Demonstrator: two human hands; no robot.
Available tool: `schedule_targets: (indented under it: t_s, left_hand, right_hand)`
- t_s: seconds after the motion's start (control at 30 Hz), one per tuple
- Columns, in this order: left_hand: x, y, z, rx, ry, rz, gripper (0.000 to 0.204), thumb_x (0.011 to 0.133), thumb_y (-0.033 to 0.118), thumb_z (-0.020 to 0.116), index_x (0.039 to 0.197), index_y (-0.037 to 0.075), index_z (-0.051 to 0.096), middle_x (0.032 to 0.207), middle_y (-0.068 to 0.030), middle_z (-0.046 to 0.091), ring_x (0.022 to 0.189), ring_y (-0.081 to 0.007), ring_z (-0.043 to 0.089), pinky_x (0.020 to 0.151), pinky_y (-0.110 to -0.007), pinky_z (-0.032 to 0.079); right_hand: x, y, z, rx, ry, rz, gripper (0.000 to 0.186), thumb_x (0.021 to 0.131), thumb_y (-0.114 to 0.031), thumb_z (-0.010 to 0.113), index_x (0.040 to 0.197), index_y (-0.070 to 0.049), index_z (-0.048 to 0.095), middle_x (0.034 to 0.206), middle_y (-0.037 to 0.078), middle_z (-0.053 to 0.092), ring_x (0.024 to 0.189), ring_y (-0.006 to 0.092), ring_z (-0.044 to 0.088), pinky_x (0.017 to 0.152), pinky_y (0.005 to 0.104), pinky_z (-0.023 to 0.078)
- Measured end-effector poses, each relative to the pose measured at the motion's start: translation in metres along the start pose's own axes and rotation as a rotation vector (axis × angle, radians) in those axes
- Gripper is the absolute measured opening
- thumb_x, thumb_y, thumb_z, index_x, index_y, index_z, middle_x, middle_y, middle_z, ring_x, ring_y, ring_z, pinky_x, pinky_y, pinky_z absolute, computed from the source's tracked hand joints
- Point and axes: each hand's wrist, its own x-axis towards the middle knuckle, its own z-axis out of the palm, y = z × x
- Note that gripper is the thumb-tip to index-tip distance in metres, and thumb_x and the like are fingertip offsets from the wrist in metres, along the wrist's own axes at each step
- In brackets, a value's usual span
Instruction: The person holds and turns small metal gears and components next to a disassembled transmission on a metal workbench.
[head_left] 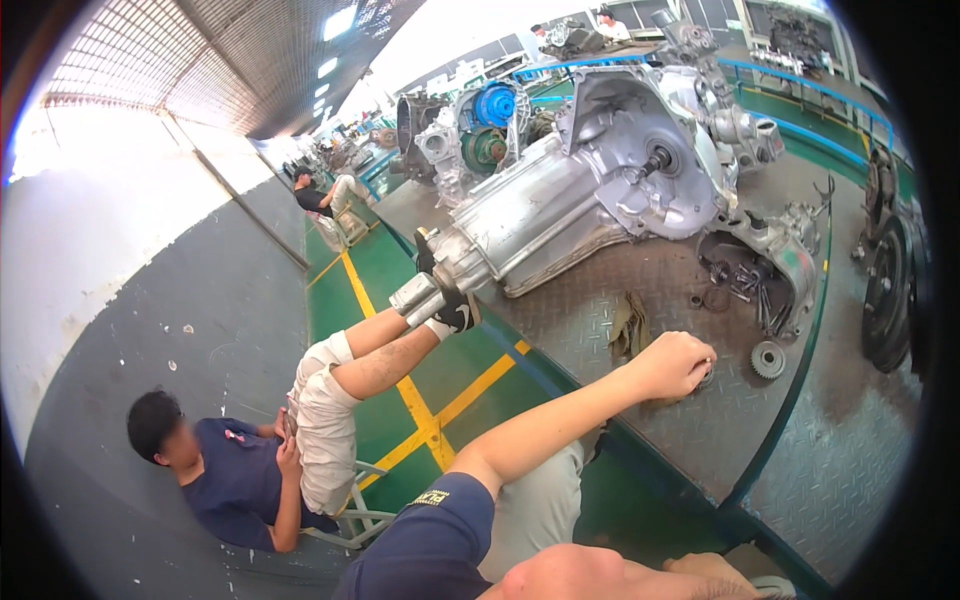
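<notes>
Bare right forearm (580,575) crosses the bottom edge, its right hand (715,573) low and partly cut off; whether it grips anything cannot be told. Stretched over the steel workbench (690,440), the left hand (675,365) curls its fingers inward above a small metal part (707,380), mostly hidden at the fingertips; whether pinched or merely touched is unclear. At three o'clock from that hand, a toothed gear (768,360) lies flat on its face, a pose that should keep it from rolling. At two o'clock, loose bolts (765,300) sit in a casting's (800,255) hollow, perhaps to stop them scattering. A crumpled cloth (628,325) lies near ten o'clock; the large gearbox casing (560,200), toward eleven, rests lengthwise, presumably for stability.
</notes>
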Motion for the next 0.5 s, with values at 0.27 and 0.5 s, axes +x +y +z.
schedule_targets:
  t_s: [0.27, 0.5]
  left_hand:
    - [0.000, -0.007, 0.000, 0.100, 0.050, 0.058, 0.016, 0.085, 0.020, 0.071, 0.085, 0.004, 0.070, 0.080, -0.0136, 0.070, 0.078, -0.0343, 0.067, 0.071, -0.042, 0.053]
    - [-0.002, -0.009, 0.000, 0.132, 0.117, 0.031, 0.020, 0.082, 0.022, 0.075, 0.080, 0.004, 0.066, 0.075, -0.0130, 0.066, 0.075, -0.0338, 0.066, 0.069, -0.042, 0.052]
  right_hand:
    - [0.006, -0.002, 0.004, -0.021, -0.030, 0.071, 0.037, 0.090, -0.032, 0.064, 0.104, 0.002, 0.063, 0.095, 0.024, 0.070, 0.091, 0.0390, 0.069, 0.077, 0.0485, 0.055]
    - [-0.005, -0.009, 0.002, -0.063, 0.077, 0.026, 0.034, 0.090, -0.031, 0.063, 0.101, 0.001, 0.064, 0.094, 0.024, 0.070, 0.088, 0.0390, 0.069, 0.074, 0.0479, 0.055]
